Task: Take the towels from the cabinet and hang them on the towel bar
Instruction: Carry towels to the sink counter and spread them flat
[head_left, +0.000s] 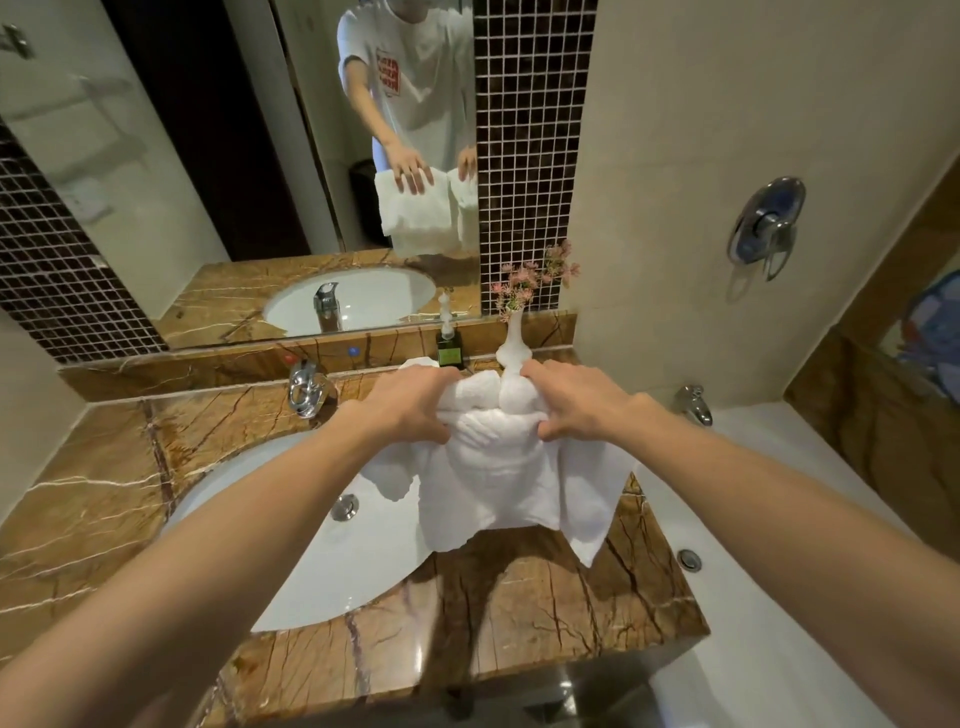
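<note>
Left hand (410, 405): fingers curled, gripping the towels' upper left fold.
Right hand (576, 400): thumb and fingers pinching the upper right fold.
White towels (488, 483): bunched between both grips, ends hanging below them.
Sink (374, 561): beneath the left grip.
Marble counter (545, 597): under the hanging ends.
Soap bottle (449, 349): just beyond the grips.
Vase (513, 332): just beyond the right grip.

White towels (498, 467) above a white basin (358, 551), brown veined marble counter (93, 499), dark mosaic tiles (530, 156), pink flowers (535, 278)

fluffy white terry towels (488, 478); glossy veined marble counter (545, 597); shiny chrome faucet (306, 387).
</note>
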